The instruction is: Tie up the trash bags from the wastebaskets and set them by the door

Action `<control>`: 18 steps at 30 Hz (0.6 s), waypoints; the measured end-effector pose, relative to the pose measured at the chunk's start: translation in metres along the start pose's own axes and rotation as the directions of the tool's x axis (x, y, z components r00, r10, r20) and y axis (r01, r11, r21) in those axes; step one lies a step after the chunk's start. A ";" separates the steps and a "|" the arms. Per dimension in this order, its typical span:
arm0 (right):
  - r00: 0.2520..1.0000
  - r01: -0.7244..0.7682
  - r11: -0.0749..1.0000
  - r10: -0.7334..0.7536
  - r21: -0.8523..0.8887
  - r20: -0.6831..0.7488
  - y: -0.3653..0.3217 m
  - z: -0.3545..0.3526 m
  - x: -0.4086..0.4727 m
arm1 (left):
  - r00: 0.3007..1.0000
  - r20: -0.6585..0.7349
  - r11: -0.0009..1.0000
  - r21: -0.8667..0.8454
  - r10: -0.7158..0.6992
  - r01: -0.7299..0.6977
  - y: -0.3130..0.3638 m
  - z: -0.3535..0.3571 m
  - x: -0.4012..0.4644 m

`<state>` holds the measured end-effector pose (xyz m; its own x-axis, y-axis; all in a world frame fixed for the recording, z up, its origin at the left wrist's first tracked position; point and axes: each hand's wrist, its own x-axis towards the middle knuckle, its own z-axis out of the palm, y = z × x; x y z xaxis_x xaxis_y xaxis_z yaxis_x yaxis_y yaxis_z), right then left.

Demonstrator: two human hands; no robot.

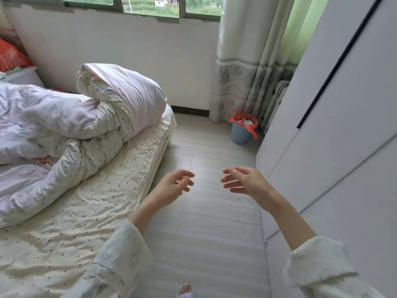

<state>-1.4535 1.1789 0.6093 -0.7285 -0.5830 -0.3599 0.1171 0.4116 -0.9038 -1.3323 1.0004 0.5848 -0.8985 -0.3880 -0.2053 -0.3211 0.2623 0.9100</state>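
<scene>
Both hands are raised over the floor (206, 211), held apart and empty. The left hand (171, 187) has its fingers (187, 174) loosely curled and slightly spread, touching nothing. The right hand (245, 180) faces it with fingers (231, 184) nearly straight and fanned apart — also holding nothing. Cream sleeves (120, 250) are pushed up on both forearms.

The bin (241, 133) — a blue-grey bucket — stands on the floor in the far corner, well away from the hands, just in front of the curtain (240, 61) and close beside the wardrobe (343, 125). An orange bag (247, 122) lines it: its rim is folded over the top of the bin, one handle loop stands up at the back left, and another strip hangs down the right side. Something white lies inside the bag; what it is cannot be told.

To the left is the bed (86, 211) with a dotted cream sheet, and a bunched duvet (86, 117) is piled on it. A red pillow (12, 57) shows at the far left edge. Above the white wall runs a window (150, 5) with greenery outside. A foot (184, 290) in a white sandal shows at the bottom edge.
</scene>
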 end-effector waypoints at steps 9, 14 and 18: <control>0.999 -0.024 1.000 0.024 0.013 -0.047 -0.072 -0.014 0.192 | 0.998 0.067 1.000 0.007 -0.014 0.013 0.016 -0.072 0.202; 0.999 -0.035 0.999 0.035 0.018 -0.040 -0.102 -0.029 0.317 | 0.999 0.049 1.000 0.004 -0.017 0.017 0.019 -0.104 0.327; 0.999 -0.026 0.999 0.027 0.022 -0.027 -0.145 -0.047 0.429 | 0.999 0.012 0.999 -0.012 -0.032 0.032 0.039 -0.135 0.437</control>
<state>-1.8151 0.9021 0.5968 -0.7434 -0.5523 -0.3773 0.1505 0.4114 -0.8989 -1.6967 0.7215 0.5791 -0.8911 -0.3858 -0.2388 -0.3464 0.2386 0.9072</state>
